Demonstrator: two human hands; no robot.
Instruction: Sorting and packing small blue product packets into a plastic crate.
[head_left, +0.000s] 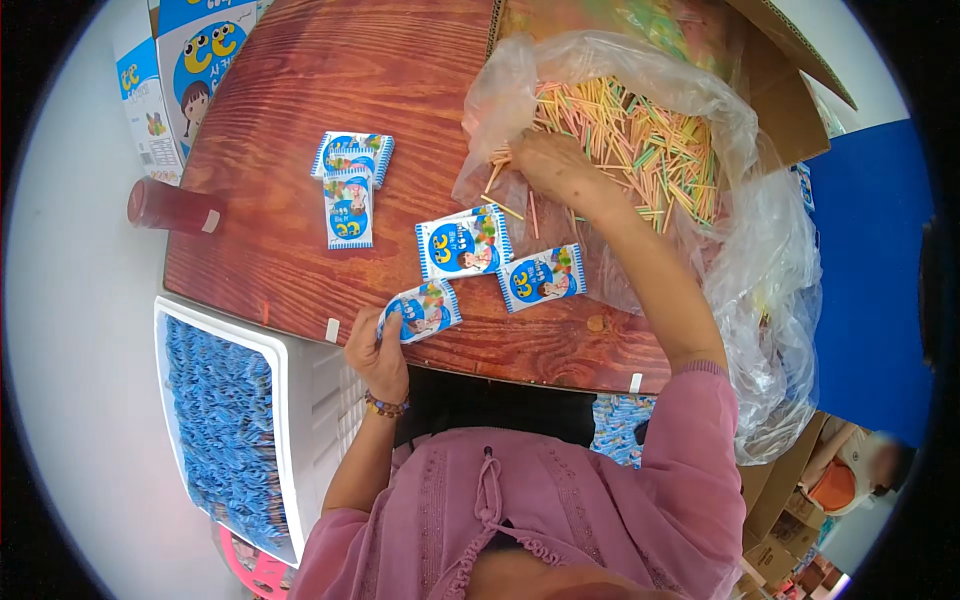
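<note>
Between the thumb and fingers of my left hand [378, 362] is a small blue and white packet [428, 312], tilted up at the table's near edge. My right hand [555, 172] reaches forward to the mouth of a clear plastic bag [500, 85]. Its fingers are closed on a few thin pastel sticks [497, 168]. Many more loose sticks [640, 140] in yellow, pink and green lie heaped in the bag. Two overlapping packets [465, 245] and a single packet [542, 278] rest between my hands. Farther left lies another small group of packets [350, 190].
A white crate [285, 400] full of blue packets stands left of the round wooden table [270, 130]. A reddish jar [172, 206] is at the table's left edge. An open cardboard box [785, 110] sits behind the bag. Printed cartons [190, 60] stand at the far left.
</note>
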